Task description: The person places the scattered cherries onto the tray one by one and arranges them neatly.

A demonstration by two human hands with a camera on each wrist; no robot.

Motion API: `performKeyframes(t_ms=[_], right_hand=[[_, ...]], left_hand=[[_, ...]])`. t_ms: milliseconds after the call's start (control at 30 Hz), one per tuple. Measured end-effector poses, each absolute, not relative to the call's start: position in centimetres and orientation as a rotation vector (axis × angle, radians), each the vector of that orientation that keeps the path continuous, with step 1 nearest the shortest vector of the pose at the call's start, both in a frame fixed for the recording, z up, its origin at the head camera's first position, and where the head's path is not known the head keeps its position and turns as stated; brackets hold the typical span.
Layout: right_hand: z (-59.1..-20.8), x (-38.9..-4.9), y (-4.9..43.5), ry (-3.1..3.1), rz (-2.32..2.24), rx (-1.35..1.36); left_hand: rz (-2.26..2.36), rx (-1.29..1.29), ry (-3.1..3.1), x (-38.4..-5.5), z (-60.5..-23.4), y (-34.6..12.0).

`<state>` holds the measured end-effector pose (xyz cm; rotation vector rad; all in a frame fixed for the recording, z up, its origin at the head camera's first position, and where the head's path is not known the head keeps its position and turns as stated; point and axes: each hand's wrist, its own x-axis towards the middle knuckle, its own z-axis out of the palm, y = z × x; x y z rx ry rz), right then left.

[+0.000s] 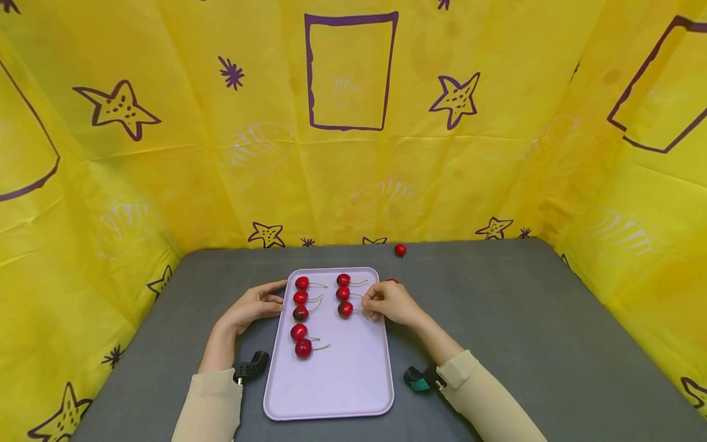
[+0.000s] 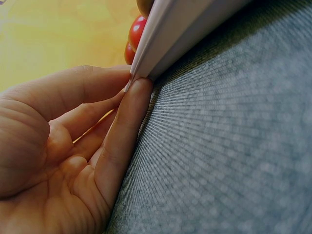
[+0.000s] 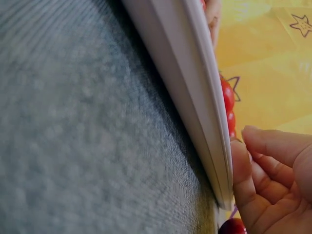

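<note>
A pale lilac tray lies lengthwise before me, with red cherries on it in two columns, stems pointing right. At its left edge, the thumb and fingers of my left hand hold the rim, seen close up in the left wrist view. Over the right edge, my right hand has thumb and forefinger together at the stem of the lowest cherry in the right column. The right wrist view shows these fingertips beside the tray rim; the stem between them is barely visible.
One loose cherry lies on the grey table near its back edge. Another cherry is partly hidden behind my right hand. A yellow patterned cloth stands behind the table and along both sides.
</note>
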<state>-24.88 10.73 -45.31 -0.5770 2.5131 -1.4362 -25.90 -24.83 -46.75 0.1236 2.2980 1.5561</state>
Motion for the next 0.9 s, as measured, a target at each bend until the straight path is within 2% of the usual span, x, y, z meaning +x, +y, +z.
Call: performKeyframes(t_ms=[900], right_hand=[[-44.2, -25.9, 17.2, 2.698, -1.567, -0.272]], left_hand=[[1.549, 0.119, 2.302, -26.0, -46.8, -24.9]])
